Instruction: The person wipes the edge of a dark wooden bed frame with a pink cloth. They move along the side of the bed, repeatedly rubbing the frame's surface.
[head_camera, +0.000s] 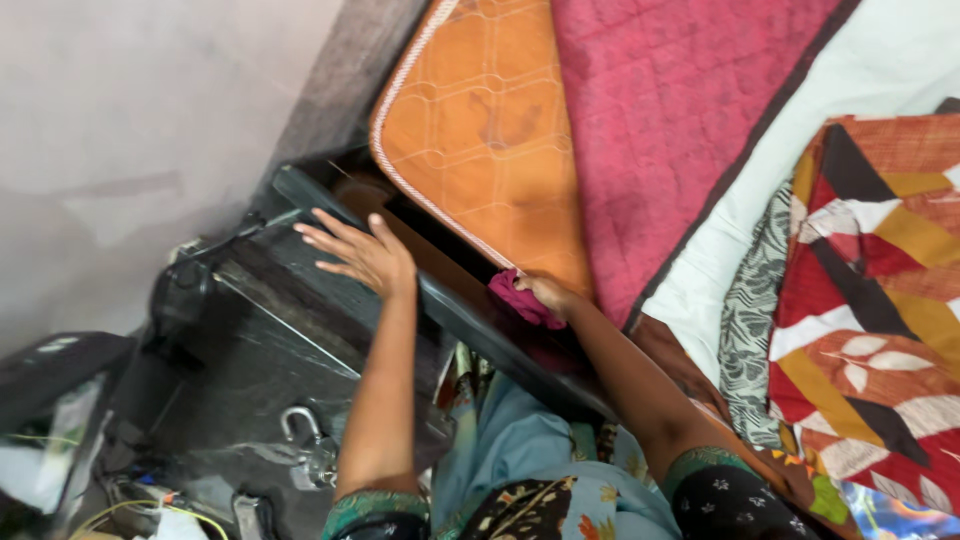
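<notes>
Item 1: pink cloth (524, 299), a small bunched rag at the centre of the frame, pressed onto the dark bed frame rail (480, 320) just below the edge of the orange mattress (480, 140). Held by the right hand (545, 291), fingers closed down over the cloth, arm running in from the lower right of the frame.

Item 2: left hand (362, 252), left of centre, fingers spread wide and flat, palm resting on the top edge of a dark metal trunk (270, 340). It holds nothing.

Item 3: dark bed frame rail, a glossy plank running diagonally from the upper left of centre down to the lower centre, between the trunk and the mattress.

Item 4: orange mattress, quilted, with white piped edging, at the top centre (a darker stain shows near its middle). Just beside it to the right lies a pink quilted cover (680, 110).

Item 5: dark metal trunk, lower left of centre, with a silver padlock (305, 440) hanging at its front.

Item 6: bedding at the right of the frame: a white sheet (880, 70), a grey patterned cloth (750, 320), and a patchwork blanket (880, 290) in red, orange and white.

Item 7: grey wall (130, 120), upper left of the frame. Cables and small clutter lie in the lower left corner, too dim to tell apart.
</notes>
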